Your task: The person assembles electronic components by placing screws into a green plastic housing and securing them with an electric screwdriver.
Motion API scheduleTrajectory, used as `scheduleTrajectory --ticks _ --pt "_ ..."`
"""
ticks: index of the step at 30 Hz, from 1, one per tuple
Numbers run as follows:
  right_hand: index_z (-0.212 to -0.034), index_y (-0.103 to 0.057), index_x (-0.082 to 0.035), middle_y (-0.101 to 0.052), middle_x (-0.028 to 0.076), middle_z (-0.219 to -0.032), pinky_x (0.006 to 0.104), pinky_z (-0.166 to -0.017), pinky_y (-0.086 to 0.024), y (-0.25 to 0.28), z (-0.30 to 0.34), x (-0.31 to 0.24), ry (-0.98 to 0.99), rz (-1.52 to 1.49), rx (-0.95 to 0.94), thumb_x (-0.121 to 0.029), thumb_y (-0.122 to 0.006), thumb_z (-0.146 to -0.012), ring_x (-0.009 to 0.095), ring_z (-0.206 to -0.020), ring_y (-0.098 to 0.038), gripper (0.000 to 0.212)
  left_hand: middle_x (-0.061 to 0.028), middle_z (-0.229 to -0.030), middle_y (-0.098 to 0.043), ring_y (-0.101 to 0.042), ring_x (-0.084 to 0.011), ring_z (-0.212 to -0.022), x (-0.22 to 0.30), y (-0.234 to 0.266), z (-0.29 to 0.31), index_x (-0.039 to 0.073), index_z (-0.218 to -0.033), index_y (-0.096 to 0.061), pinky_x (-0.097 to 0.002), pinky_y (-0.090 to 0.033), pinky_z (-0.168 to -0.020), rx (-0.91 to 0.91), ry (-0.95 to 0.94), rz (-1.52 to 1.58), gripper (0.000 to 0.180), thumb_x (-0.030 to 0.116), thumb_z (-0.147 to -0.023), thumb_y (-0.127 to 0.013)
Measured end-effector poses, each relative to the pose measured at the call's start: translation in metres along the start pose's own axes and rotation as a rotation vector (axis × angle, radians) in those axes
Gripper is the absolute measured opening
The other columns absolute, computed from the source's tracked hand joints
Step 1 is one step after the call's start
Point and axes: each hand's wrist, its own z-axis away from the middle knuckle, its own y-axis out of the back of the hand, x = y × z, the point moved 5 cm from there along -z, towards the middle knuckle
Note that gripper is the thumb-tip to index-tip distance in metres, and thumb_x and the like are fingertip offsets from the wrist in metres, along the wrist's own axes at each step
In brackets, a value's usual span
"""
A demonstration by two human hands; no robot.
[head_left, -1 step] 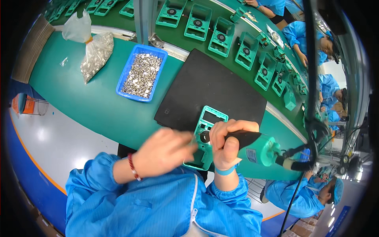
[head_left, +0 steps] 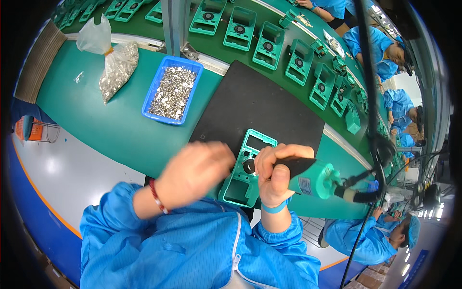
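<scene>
My right hand [head_left: 273, 176] is wrapped round an electric screwdriver [head_left: 312, 182] with a green body and black grip. The tool lies tilted, its tip end hidden by my fingers. Below my fingers and just left of them is a green plastic housing [head_left: 240, 179] with a round dark part [head_left: 249, 166] in its middle and rectangular openings at both ends. To the left of this housing my left hand [head_left: 199, 168] hovers, its fingers smeared by motion. Whether those fingers hold anything does not show. The housing's far end rests on a black mat [head_left: 260, 103].
A blue tray [head_left: 146, 110] full of small silvery metal parts stands beyond my left hand. Beside it lies a tied clear bag [head_left: 118, 72] of similar parts. Several green housings [head_left: 267, 45] line the far belt. A metal post [head_left: 174, 29] rises behind the tray. Co-workers sit at the right.
My left hand has moved up and left, away from the housing, whose near end shows more. The screwdriver's rear end has shifted slightly left; my right hand still grips it.
</scene>
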Motion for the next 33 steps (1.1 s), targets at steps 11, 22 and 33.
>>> scheduleTrajectory --ticks 11,22,33 --pt "-0.109 -0.045 -0.006 -0.047 0.002 -0.062 0.0255 -0.043 -0.034 0.058 -0.019 -0.103 0.173 -0.003 0.152 -0.048 -0.072 -0.091 0.010 -0.046 -0.041 0.053 -0.0127 -0.095 -0.063 -0.061 -0.0322 -0.091 -0.094 0.053 -0.066 0.004 -0.090 -0.065 -0.0450 -0.046 -0.080 -0.456 0.283 -0.715 0.008 0.012 -0.087 -0.066" --pt "-0.106 -0.043 -0.007 -0.047 0.000 -0.061 0.0247 -0.043 -0.036 0.086 -0.021 -0.136 0.180 0.025 0.047 -0.044 -0.065 -0.096 0.009 -0.046 -0.042 0.044 -0.0183 -0.088 -0.062 -0.061 -0.0402 -0.084 -0.053 0.078 -0.085 0.000 -0.091 -0.053 -0.0467 -0.049 -0.074 -0.051 0.296 -0.367 0.008 0.004 -0.093 -0.060" --pt "-0.104 -0.040 -0.007 -0.049 0.001 -0.060 0.0246 -0.041 -0.039 0.022 -0.030 -0.131 0.110 -0.128 -0.119 -0.048 -0.067 -0.094 0.010 -0.045 -0.045 0.049 -0.0139 -0.096 -0.069 -0.068 -0.0310 -0.087 0.034 0.032 -0.058 -0.001 -0.103 -0.069 -0.0406 -0.057 -0.078 -0.115 0.169 0.194 0.017 0.002 -0.087 -0.067"
